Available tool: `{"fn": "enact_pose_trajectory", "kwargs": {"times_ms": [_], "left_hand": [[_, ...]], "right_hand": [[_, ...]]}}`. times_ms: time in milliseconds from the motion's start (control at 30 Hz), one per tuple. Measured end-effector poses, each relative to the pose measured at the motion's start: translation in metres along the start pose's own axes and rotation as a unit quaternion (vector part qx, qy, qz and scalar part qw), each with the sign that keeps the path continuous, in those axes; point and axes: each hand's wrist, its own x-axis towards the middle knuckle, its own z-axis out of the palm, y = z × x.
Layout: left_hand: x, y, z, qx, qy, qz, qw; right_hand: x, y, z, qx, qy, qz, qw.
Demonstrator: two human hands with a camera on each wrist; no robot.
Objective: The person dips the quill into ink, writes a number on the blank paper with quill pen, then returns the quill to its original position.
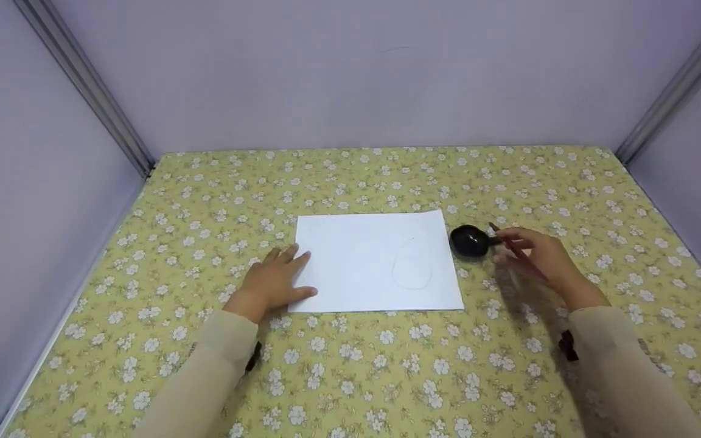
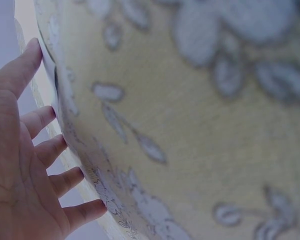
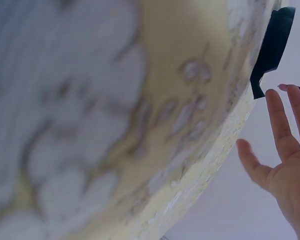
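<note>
My left hand (image 1: 271, 281) rests with fingers spread on the left edge of a white sheet of paper (image 1: 350, 261). A faint teardrop-like outline (image 1: 412, 288) is drawn on the sheet's right half. Off the paper's right side, my right hand (image 1: 539, 255) holds a slim dark-red stick (image 1: 518, 250), shaped like a pen or brush, between thumb and fingers. Just left of those fingers sits a small black round dish (image 1: 470, 241) with a short handle, glossy inside. In the right wrist view, the stick's pinkish end (image 3: 283, 87) shows behind the fingers, near the dish (image 3: 272, 50).
A yellow cloth with white flowers (image 1: 350, 371) covers the table. Pale lilac panels (image 1: 338, 79) stand at the back and both sides, with grey metal posts (image 1: 86, 85) at the corners. Dark wrist straps show under both light sleeves (image 1: 204, 365).
</note>
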Motion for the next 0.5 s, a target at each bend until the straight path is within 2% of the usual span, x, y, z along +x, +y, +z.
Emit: {"fn": "enact_pose_trajectory", "kwargs": {"times_ms": [100,333,500], "left_hand": [[0.000,0.000,-0.001,0.003,0.000,0.001,1.0000],[0.000,0.000,-0.001,0.004,0.002,0.005,1.0000],[-0.001,0.000,-0.001,0.001,0.001,0.004,1.0000]], "right_hand": [[-0.001,0.003,0.000,-0.019,-0.026,-0.004,0.9995],[-0.006,0.010,0.000,-0.067,-0.066,-0.065,0.9934],[-0.009,0.015,0.000,-0.100,-0.088,-0.087,0.9873]]}}
